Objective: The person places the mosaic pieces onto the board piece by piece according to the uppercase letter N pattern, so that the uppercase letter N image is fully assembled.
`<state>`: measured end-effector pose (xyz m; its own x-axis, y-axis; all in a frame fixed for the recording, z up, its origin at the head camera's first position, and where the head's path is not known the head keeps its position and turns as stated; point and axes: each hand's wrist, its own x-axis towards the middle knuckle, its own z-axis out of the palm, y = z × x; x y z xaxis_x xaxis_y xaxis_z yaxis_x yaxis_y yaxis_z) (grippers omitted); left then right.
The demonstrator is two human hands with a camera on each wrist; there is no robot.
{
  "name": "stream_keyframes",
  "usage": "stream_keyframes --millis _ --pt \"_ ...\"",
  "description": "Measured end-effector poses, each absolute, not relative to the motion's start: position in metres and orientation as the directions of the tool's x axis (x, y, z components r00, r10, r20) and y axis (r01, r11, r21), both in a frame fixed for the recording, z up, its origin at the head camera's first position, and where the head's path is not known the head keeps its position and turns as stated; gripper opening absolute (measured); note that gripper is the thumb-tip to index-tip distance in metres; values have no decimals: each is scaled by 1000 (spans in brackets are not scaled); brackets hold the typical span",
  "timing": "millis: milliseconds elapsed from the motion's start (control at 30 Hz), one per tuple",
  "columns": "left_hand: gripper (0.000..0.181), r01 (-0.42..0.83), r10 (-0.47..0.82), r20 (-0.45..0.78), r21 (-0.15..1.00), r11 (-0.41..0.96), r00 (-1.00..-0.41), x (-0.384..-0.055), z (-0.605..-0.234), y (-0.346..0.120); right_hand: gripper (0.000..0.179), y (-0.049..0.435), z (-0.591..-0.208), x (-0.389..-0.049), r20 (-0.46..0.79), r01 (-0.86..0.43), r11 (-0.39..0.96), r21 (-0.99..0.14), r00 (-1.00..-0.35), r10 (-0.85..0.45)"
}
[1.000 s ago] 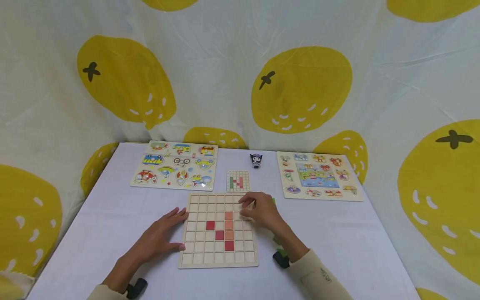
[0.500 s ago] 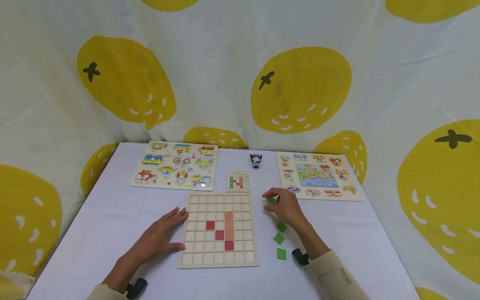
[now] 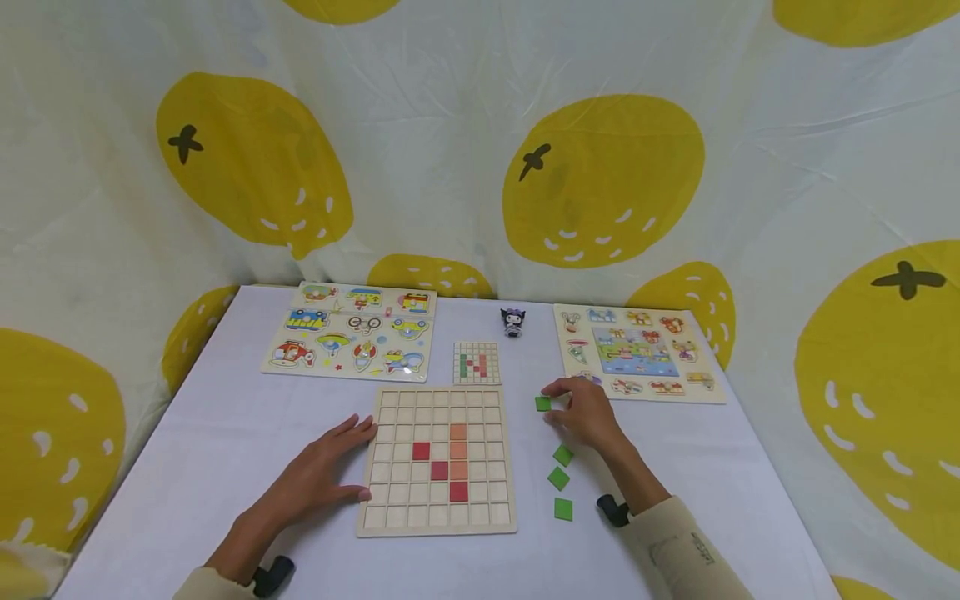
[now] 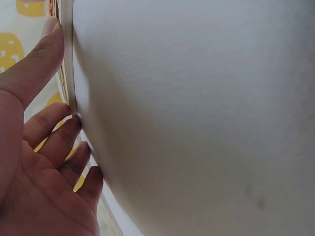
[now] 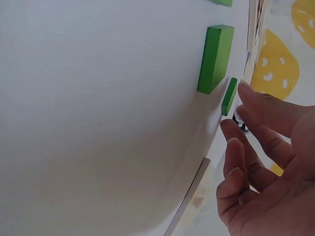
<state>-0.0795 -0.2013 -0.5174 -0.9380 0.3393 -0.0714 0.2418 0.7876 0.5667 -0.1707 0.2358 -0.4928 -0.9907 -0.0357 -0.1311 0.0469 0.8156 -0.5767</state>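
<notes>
On the desk (image 3: 697,467), to the right of the wooden board (image 3: 435,532), a green tile (image 3: 543,404) lies by the right hand (image 3: 588,412), thumb and fingers parted just beside it (I can't tell whether they touch). Three other green tiles (image 3: 558,478) lie nearer the person. The left hand (image 3: 318,472), thumb spread wide from its fingers, rests against the board's left edge. Red tiles (image 3: 438,471) and orange tiles (image 3: 458,451) sit inside; a pattern card (image 3: 476,362) lies just beyond.

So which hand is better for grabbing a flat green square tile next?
Probably the right hand: its thumb and fingertips are already around the farthest flat green square tile. The left hand is across the pale wooden grid board, at its left edge.
</notes>
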Motion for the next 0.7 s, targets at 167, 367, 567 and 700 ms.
stream_keyframes --millis 167,367,567,700 --pt "102 241 340 -71 572 784 -938 -79 -517 -201 31 231 -493 -172 -128 43 820 -570 -991 -37" --pt "101 254 347 -60 570 782 -936 -79 -517 -201 23 224 -493 -172 -177 92 834 -545 -984 -7" --pt "101 261 351 -53 567 782 -935 -79 -517 -201 21 218 -490 -171 -194 103 839 -535 -981 -3" --pt "100 263 351 -51 563 783 -935 -79 -517 -202 16 215 -489 -169 -181 85 837 -541 -983 -17"
